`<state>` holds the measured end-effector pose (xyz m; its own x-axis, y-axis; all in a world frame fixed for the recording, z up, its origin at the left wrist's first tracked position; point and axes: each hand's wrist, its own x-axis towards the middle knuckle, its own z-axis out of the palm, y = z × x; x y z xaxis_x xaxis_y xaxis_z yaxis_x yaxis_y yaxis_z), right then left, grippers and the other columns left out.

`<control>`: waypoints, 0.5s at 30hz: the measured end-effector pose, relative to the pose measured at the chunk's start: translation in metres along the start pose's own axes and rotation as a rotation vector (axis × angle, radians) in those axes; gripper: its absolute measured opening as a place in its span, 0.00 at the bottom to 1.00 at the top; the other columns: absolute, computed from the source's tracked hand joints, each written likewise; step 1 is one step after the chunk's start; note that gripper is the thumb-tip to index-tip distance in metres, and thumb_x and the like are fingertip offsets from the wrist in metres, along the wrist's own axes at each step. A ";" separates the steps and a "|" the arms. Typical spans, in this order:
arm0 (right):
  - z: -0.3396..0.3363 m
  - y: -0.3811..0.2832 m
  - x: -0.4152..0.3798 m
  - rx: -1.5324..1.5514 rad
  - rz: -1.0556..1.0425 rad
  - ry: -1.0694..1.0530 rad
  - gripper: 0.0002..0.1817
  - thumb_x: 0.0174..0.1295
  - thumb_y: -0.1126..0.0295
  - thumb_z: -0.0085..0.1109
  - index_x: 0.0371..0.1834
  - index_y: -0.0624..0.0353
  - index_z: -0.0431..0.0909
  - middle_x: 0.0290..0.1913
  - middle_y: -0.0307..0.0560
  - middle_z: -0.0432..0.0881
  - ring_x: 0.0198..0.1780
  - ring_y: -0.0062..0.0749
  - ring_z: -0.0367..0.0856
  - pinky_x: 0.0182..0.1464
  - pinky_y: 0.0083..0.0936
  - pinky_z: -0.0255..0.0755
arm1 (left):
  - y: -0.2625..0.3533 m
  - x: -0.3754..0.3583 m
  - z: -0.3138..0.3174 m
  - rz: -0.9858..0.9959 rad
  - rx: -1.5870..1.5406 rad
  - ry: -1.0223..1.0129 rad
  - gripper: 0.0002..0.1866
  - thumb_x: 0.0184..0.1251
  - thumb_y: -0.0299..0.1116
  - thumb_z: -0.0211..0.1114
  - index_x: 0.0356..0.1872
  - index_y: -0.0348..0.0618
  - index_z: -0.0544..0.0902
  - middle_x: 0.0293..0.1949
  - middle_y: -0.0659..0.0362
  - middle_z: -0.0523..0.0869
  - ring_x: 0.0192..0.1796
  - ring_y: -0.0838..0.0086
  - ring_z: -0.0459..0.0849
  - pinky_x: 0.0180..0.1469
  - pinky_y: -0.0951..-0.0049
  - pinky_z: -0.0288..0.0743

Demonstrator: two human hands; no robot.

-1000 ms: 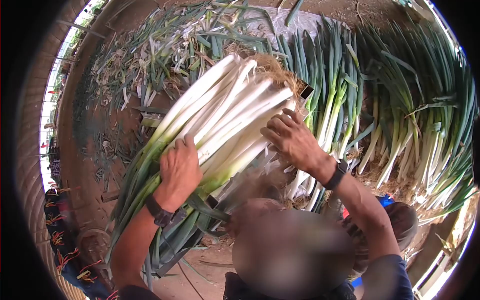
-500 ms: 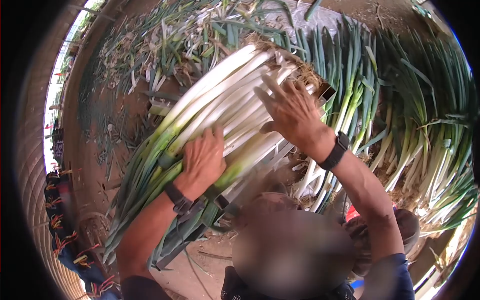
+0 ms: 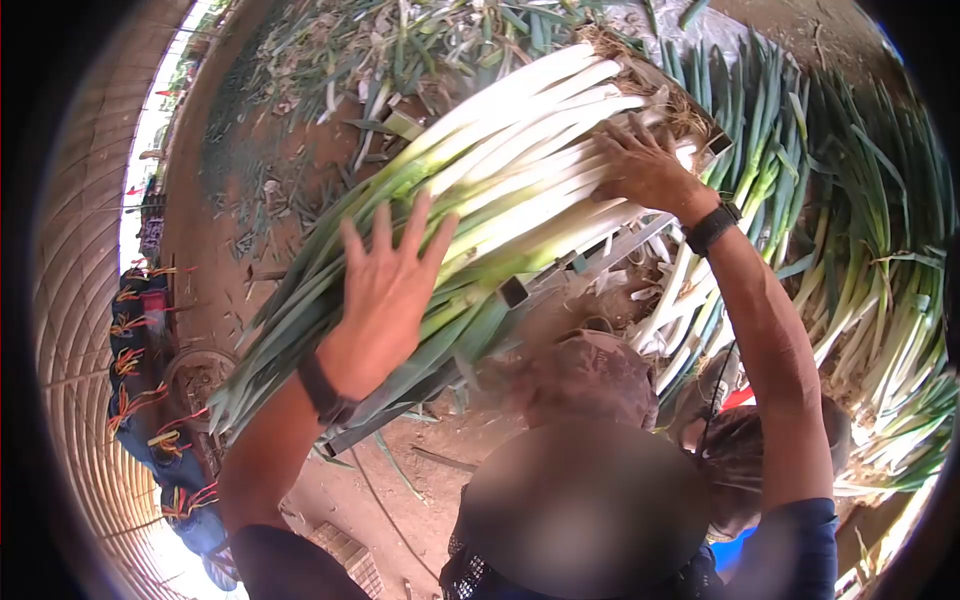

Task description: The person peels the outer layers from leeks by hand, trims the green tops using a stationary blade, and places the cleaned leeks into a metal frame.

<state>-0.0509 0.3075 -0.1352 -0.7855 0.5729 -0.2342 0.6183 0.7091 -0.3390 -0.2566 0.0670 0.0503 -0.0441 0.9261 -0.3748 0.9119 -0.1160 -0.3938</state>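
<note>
A thick bundle of leeks (image 3: 520,140) lies slantwise on a metal frame (image 3: 610,250), white shanks and roots toward the upper right, green leaves toward the lower left. My left hand (image 3: 385,290) is spread over the green part, fingers apart. Farther up, my right hand (image 3: 650,165) lies on the white shanks near the roots (image 3: 665,95), its fingers outstretched. Neither hand is wrapped around any leek. Part of the frame beneath the bundle is hidden by the leeks.
More leeks (image 3: 890,250) are heaped at the right. Cut leaves and trimmings (image 3: 400,40) cover the ground at the top. Dark bundles with coloured ties (image 3: 130,380) line the left side, near a curved slatted wall (image 3: 80,300). A camouflage-patterned cloth item (image 3: 590,375) is at lower middle.
My left hand has opened out, spreading its fingers over the leaves. My right hand now lies on the shanks nearer the roots. The whole view has shifted, with the bundle appearing farther right and higher.
</note>
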 end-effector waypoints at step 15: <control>0.006 -0.024 0.000 -0.121 0.129 -0.005 0.58 0.60 0.21 0.41 0.82 0.56 0.53 0.84 0.51 0.48 0.84 0.57 0.35 0.81 0.59 0.25 | -0.059 -0.135 0.121 -0.073 -0.168 -0.159 0.57 0.44 0.19 0.69 0.81 0.44 0.52 0.81 0.40 0.43 0.62 0.41 0.71 0.62 0.50 0.70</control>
<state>-0.0662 0.2883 -0.1326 -0.6993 0.6604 -0.2735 0.7126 0.6743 -0.1938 -0.3543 -0.0950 0.0227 -0.1641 0.8599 -0.4833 0.9584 0.0231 -0.2844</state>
